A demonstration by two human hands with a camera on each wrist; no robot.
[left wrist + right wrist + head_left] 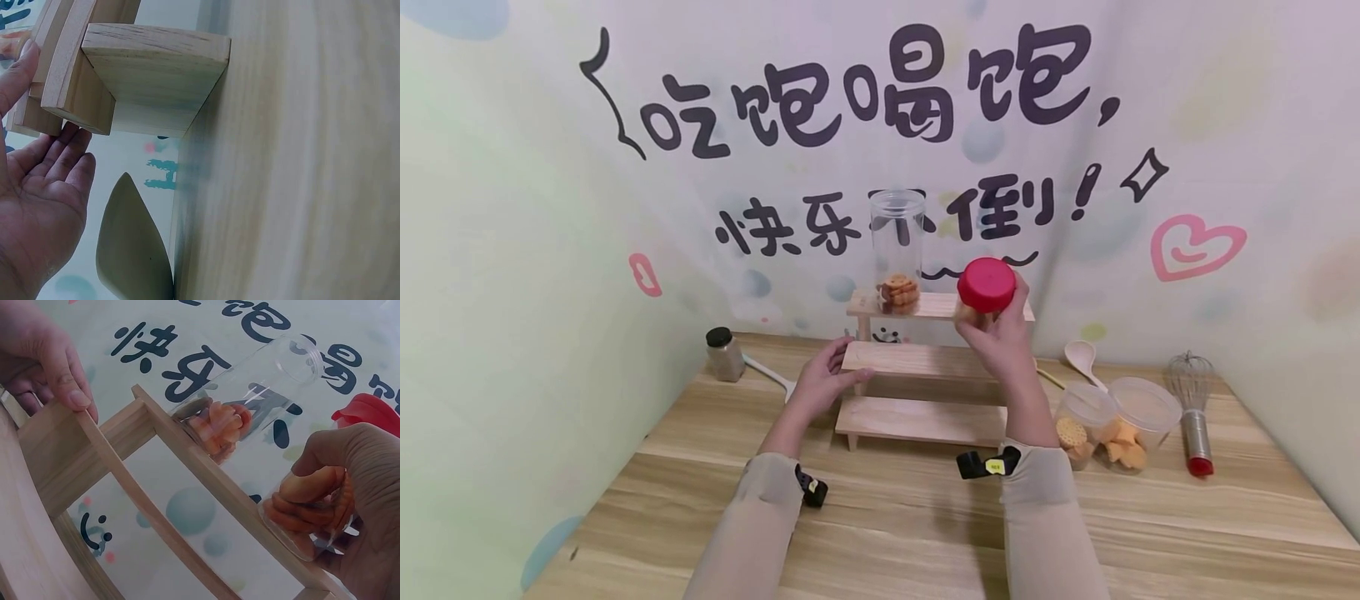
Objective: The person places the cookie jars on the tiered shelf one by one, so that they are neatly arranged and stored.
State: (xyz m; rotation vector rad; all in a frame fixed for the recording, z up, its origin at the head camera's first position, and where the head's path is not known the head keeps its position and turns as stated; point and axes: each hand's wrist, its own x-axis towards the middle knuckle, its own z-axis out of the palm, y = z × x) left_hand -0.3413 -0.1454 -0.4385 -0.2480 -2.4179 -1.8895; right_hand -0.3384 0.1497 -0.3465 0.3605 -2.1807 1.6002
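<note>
My left hand (823, 379) holds the left end of the three-tier wooden shelf (932, 417) at its middle tier, thumb on top and fingers around the end. In my right hand (1003, 337) is a clear cookie jar (306, 515) with a red lid (987, 285). The right wrist view shows this jar's base at the top tier (209, 481); whether it touches the wood I cannot tell. A taller clear jar (897, 242) without a visible lid stands on the top tier's left side, cookies (898, 294) at its bottom.
Right of the shelf are two clear containers (1131, 404) with biscuits, a pale spoon (1081, 358) and a whisk (1195, 417). On the left stand a black-capped jar (726, 358) and a pale-handled utensil (766, 369). A printed cloth (850, 167) hangs behind.
</note>
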